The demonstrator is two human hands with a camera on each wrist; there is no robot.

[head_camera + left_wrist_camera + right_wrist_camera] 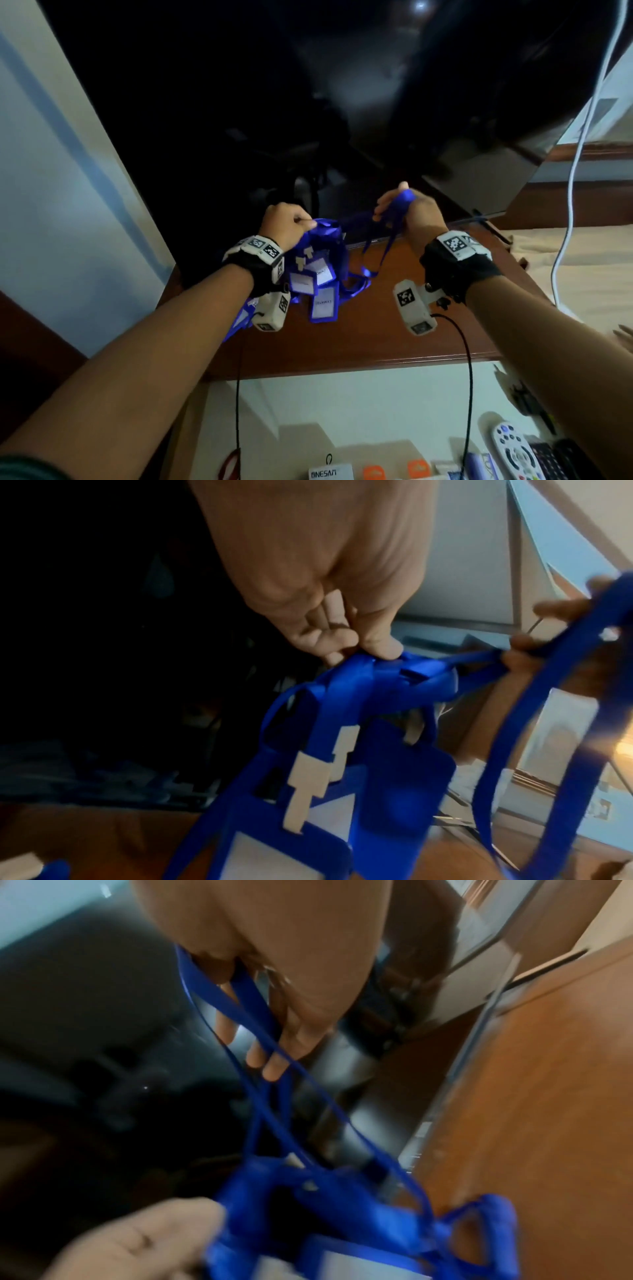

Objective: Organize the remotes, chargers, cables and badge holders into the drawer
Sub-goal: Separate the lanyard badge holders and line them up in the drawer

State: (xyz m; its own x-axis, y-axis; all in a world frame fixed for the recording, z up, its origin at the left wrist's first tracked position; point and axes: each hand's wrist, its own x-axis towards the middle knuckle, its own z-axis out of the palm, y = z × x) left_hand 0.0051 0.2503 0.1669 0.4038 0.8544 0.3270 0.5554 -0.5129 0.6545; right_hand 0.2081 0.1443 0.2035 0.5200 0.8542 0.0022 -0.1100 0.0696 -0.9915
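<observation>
A bunch of blue badge holders hangs from tangled blue lanyards above the brown wooden top. My left hand grips the gathered lanyards at the top of the bunch; in the left wrist view its fingers pinch the blue ribbon knot over the badge holders. My right hand holds lanyard loops pulled up and to the right; the straps run between its curled fingers down to the blurred blue bunch.
A dark TV screen stands right behind the hands. A white cable hangs at the right. Below the top, the open drawer holds remotes, a white card and small orange items.
</observation>
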